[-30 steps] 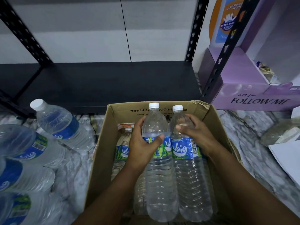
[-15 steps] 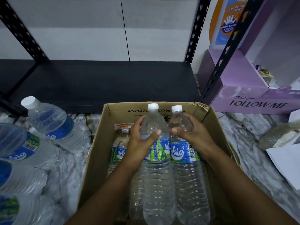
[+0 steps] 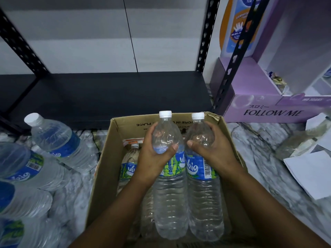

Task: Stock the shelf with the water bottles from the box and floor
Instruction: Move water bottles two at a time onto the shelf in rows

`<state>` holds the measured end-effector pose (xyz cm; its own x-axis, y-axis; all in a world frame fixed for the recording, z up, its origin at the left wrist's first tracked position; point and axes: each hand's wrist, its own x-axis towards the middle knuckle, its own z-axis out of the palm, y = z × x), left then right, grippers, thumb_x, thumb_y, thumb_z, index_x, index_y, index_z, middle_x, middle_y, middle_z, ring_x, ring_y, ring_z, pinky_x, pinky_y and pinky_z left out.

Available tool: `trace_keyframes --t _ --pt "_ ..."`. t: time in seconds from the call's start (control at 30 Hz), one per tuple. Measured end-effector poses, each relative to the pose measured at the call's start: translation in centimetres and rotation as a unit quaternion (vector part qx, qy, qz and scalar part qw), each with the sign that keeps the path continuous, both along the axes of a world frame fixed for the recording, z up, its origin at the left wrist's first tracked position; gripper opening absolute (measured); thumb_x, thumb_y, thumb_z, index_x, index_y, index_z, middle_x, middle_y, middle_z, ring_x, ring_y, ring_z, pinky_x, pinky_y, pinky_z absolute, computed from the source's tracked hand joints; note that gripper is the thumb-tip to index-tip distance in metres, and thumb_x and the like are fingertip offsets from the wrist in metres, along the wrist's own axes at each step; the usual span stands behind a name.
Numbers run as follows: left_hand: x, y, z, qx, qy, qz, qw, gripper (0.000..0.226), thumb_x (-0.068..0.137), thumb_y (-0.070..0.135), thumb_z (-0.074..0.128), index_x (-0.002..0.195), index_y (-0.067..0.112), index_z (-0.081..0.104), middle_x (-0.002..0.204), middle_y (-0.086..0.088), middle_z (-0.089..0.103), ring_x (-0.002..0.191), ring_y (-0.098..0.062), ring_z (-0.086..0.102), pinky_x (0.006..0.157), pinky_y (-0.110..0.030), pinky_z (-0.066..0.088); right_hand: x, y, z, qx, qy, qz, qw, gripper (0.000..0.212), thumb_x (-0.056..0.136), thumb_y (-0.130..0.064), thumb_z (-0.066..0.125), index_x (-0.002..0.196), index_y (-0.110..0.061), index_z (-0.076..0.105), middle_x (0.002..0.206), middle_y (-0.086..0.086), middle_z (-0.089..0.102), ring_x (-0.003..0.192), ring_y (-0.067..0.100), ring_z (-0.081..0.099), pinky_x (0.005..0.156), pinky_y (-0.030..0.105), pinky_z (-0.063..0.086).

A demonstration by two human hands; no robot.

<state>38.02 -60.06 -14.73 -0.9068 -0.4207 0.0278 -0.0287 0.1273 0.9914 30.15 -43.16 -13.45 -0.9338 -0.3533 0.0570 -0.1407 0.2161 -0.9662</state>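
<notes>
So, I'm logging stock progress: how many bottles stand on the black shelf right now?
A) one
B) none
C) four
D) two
B: the black shelf is bare; the left hand and right hand each grip a bottle over the cardboard box.

The left hand (image 3: 154,154) grips the shoulder of one water bottle (image 3: 170,194) and the right hand (image 3: 215,149) grips a second bottle (image 3: 204,199), both upright and side by side over the open cardboard box (image 3: 105,167). More bottles (image 3: 129,163) remain in the box. Other bottles (image 3: 59,142) lie on the marble floor (image 3: 254,151) at left. Beyond the box, the black shelf (image 3: 111,93) is bare; a purple carton (image 3: 268,111) sits at right.
</notes>
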Motion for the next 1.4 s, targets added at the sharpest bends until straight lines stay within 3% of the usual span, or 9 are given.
trace_keyframes --t 0.13,0.33,0.53,0.67,0.93,1.03,1.2,1.3,1.4 --pt "0.1 0.5 0.9 -0.043 0.015 -0.019 0.999 0.085 0.07 0.05 0.074 0.143 0.037 0.033 0.142 0.012 0.047 0.129 -0.01 0.049 0.104 -0.045 0.046 0.6 1.1 0.6 0.021 0.022 0.005 1.0 0.076 0.071 -0.041 0.083 0.135 -0.026 0.046 0.126 -0.019 0.056 0.115 -0.001 0.055 0.095 0.022 0.047" --pt "1.0 1.0 1.9 -0.044 0.024 -0.035 0.998 0.075 0.073 0.037 0.076 0.136 0.043 0.035 0.132 0.016 0.054 0.118 0.0 0.055 0.092 -0.019 0.05 0.6 2.4 1.4 0.034 0.008 0.045 0.998 0.091 0.059 -0.057 0.08 0.137 -0.031 0.042 0.128 -0.013 0.058 0.115 0.005 0.059 0.097 0.039 0.051" --pt "1.4 0.8 1.8 -0.04 0.017 -0.042 0.998 0.083 0.064 0.059 0.077 0.136 0.045 0.036 0.136 0.007 0.052 0.122 -0.02 0.055 0.096 -0.049 0.051 1.4 2.1 1.3 0.013 0.025 0.027 0.999 0.084 0.065 -0.052 0.078 0.137 -0.028 0.043 0.132 -0.012 0.056 0.119 0.006 0.056 0.1 0.04 0.049" --pt "1.5 0.6 1.7 -0.041 0.01 -0.036 0.998 0.088 0.06 0.07 0.076 0.136 0.046 0.036 0.14 0.001 0.048 0.125 -0.024 0.052 0.097 -0.052 0.05 1.9 1.9 1.3 0.004 0.013 0.027 1.0 0.087 0.065 -0.047 0.08 0.141 -0.03 0.04 0.135 -0.016 0.053 0.119 -0.002 0.054 0.1 0.033 0.05" --pt "1.9 0.2 1.6 -0.037 0.016 -0.042 0.998 0.087 0.062 0.066 0.077 0.136 0.042 0.038 0.138 -0.001 0.049 0.124 -0.023 0.054 0.097 -0.052 0.05 1.6 2.6 1.3 0.021 0.018 0.029 0.999 0.094 0.057 -0.066 0.08 0.137 -0.038 0.039 0.132 -0.01 0.057 0.116 0.012 0.059 0.096 0.047 0.051" --pt "1.9 0.3 1.6 -0.046 0.016 -0.032 0.998 0.087 0.061 0.069 0.076 0.135 0.043 0.039 0.138 -0.003 0.048 0.124 -0.027 0.053 0.096 -0.054 0.049 1.8 2.6 1.4 0.021 0.032 0.033 0.999 0.087 0.061 -0.061 0.079 0.135 -0.036 0.043 0.127 -0.013 0.06 0.113 0.008 0.061 0.095 0.042 0.052" --pt "2.2 1.0 1.8 -0.022 0.027 -0.055 0.998 0.084 0.064 0.055 0.08 0.135 0.043 0.036 0.135 0.004 0.052 0.12 -0.021 0.058 0.093 -0.046 0.054 2.4 2.5 1.5 0.012 0.056 0.019 0.998 0.08 0.065 -0.058 0.074 0.135 -0.029 0.046 0.126 -0.018 0.059 0.114 0.0 0.058 0.088 0.016 0.048" --pt "2.6 1.4 2.4 -0.001 0.031 -0.065 0.997 0.077 0.067 0.039 0.079 0.131 0.041 0.037 0.124 0.016 0.058 0.11 -0.008 0.063 0.084 -0.029 0.056 2.6 2.4 1.5 0.004 0.062 0.009 0.998 0.078 0.066 -0.056 0.074 0.134 -0.032 0.045 0.126 -0.024 0.057 0.115 -0.002 0.057 0.088 0.014 0.047" --pt "2.8 1.6 2.5 -0.008 0.03 -0.055 0.998 0.076 0.069 0.035 0.079 0.131 0.039 0.037 0.12 0.027 0.059 0.109 -0.006 0.063 0.082 -0.026 0.056 2.9 2.3 1.7 0.003 0.071 0.0 0.997 0.075 0.064 -0.055 0.074 0.131 -0.038 0.044 0.123 -0.028 0.057 0.112 -0.003 0.057 0.088 0.016 0.048"
